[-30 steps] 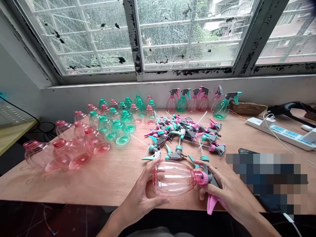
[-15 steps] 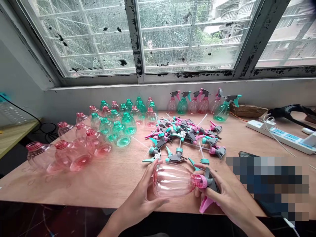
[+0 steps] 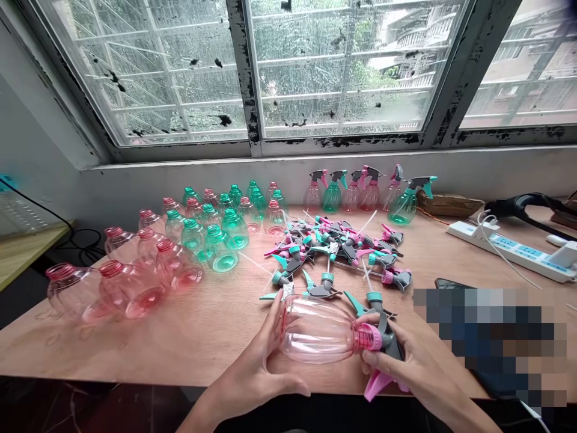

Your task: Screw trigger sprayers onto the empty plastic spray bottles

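A clear pink bottle (image 3: 315, 329) lies sideways just above the near edge of the wooden table (image 3: 216, 325). My left hand (image 3: 261, 367) is wrapped round its base end. My right hand (image 3: 406, 361) grips the grey and pink trigger sprayer head (image 3: 381, 349) sitting on the bottle's neck. Just behind the bottle lies a heap of loose trigger heads (image 3: 338, 246) in pink and teal.
Several open pink bottles (image 3: 130, 276) and teal bottles (image 3: 220, 234) stand at the left. Several bottles with sprayers (image 3: 360, 192) line the wall under the window. A white power strip (image 3: 514, 249) with cables lies at the right, beside a blurred patch.
The bottle and both hands stay in nearly the same place. The sprayer head has turned a little on the neck, its pink trigger shifting under my right hand.
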### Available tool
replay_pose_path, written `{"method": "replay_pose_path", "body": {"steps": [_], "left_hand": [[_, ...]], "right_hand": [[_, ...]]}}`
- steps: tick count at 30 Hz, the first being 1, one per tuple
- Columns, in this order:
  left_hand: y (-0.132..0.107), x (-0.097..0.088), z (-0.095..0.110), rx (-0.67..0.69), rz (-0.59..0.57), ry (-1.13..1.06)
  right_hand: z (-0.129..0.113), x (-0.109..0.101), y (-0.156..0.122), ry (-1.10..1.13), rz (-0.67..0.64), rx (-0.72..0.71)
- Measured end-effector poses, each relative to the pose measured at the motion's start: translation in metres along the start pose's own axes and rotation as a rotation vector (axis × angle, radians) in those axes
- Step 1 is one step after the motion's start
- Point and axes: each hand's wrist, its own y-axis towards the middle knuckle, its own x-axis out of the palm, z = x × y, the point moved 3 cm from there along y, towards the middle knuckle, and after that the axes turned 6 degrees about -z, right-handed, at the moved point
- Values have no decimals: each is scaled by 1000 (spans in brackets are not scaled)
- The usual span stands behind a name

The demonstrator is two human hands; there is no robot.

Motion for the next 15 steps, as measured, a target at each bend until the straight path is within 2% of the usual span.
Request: {"method": "replay_pose_path", "body": {"steps": [5,11,15], "left_hand": [[-1,-1,-3,-11,17,-140],[-1,-2,-3,-47,-29,2],[-2,-3,-2,-28,-47,40]], "right_hand": [[-1,-1,3,-16,46,-31],[-5,4,-1,87,43,5],[-4,4,0,80,37,-31]]}}
